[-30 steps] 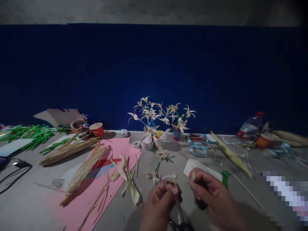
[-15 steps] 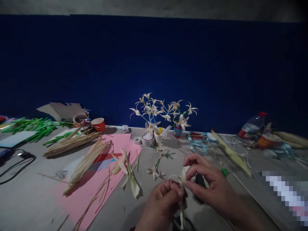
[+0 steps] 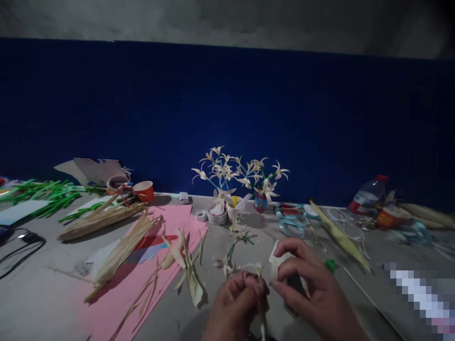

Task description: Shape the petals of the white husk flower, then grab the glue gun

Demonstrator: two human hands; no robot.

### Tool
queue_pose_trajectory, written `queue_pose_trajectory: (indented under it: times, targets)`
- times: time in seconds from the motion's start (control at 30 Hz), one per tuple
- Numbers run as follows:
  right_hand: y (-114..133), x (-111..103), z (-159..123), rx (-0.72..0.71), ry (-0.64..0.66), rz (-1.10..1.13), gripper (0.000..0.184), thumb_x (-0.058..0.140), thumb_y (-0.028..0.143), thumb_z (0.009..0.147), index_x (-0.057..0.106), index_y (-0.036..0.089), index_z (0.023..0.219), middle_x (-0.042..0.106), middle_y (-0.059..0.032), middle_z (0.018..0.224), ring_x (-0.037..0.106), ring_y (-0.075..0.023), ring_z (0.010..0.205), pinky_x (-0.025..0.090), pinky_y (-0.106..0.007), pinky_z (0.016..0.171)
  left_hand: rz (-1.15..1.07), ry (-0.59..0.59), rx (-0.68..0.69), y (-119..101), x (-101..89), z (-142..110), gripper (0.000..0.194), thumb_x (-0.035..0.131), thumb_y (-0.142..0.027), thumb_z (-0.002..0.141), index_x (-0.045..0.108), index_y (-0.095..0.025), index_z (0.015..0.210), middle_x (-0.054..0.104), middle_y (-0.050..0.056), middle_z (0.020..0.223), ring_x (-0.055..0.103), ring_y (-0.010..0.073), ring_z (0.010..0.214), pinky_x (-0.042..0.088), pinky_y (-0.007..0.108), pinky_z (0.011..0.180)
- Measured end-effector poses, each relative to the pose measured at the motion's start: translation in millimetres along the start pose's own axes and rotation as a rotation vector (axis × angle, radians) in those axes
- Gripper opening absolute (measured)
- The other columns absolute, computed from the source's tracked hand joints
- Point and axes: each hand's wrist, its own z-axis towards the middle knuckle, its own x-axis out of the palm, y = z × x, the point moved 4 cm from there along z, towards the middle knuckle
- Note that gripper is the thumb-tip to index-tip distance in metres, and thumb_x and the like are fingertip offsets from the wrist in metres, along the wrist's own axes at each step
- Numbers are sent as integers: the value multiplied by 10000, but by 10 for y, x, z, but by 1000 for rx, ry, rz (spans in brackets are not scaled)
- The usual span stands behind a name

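Observation:
My left hand [image 3: 237,303] pinches a small pale husk flower [image 3: 254,269] on a thin stem that hangs down below the fingers. Close beside it, my right hand [image 3: 308,289] holds a pale strip of husk [image 3: 274,266] between thumb and forefinger, right against the flower. Both hands hover low over the grey table [image 3: 42,303] near its front edge. Behind them stands a bouquet of finished husk flowers [image 3: 241,173] in small cups.
A pink sheet [image 3: 117,298] with dried husk bundles [image 3: 121,248] lies to the left. Green leaves [image 3: 46,196], an orange cup [image 3: 144,191] and a black cable [image 3: 21,246] are far left. Blue ribbon [image 3: 291,222], a long husk [image 3: 339,234] and a plastic bottle [image 3: 368,194] are at the right.
My right hand rose from the white paper and brought a husk strip against the flower in my left hand. The view shifted slightly.

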Motion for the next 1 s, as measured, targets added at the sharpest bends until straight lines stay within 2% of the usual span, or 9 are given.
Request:
queue_pose_trajectory:
  times: [0.2,0.33,0.5,0.77,0.9,1.0]
  targets:
    - [-116,39,-36,45,6,37,96,637,208,842,628,275,774,544,5,1076,587,-187,1042,449,-309,948,35,7,-19,9,-10,19,428,949,-382,511,614,-141,621,589,-34,536,486,90,509,320,225,559]
    - [-77,27,-25,14,-14,-29,101,637,206,847,622,267,768,547,-10,1070,582,-198,1049,446,-321,949,43,2,-33,17,7,-8,427,946,-388,506,612,-145,615,573,-43,512,467,85,483,298,227,540]
    - [-29,30,-18,-2,-11,-105,92,635,212,855,640,257,775,548,-41,1082,575,-236,1072,467,-358,928,20,2,-38,-4,52,-46,403,939,-354,516,609,-140,601,623,-21,558,515,94,499,342,244,573]
    - [1,21,-1,-25,-62,-52,105,642,195,836,629,251,747,561,-38,1040,597,-232,1011,477,-367,913,-14,-7,-34,-23,67,-48,388,945,-338,507,624,-137,587,625,-22,543,513,92,489,351,243,565]
    - [11,0,-76,-35,-102,-86,131,659,183,835,610,259,741,553,-28,1059,588,-218,1007,464,-327,894,-21,-97,103,-113,38,-75,365,945,-345,525,655,-141,608,681,-5,638,532,102,585,382,232,627]
    - [1,67,-165,24,-217,49,139,643,194,849,611,261,731,563,-18,967,593,-204,894,475,-309,816,19,-124,205,-175,48,-111,348,941,-355,540,677,-144,624,739,35,819,559,121,672,413,248,716]
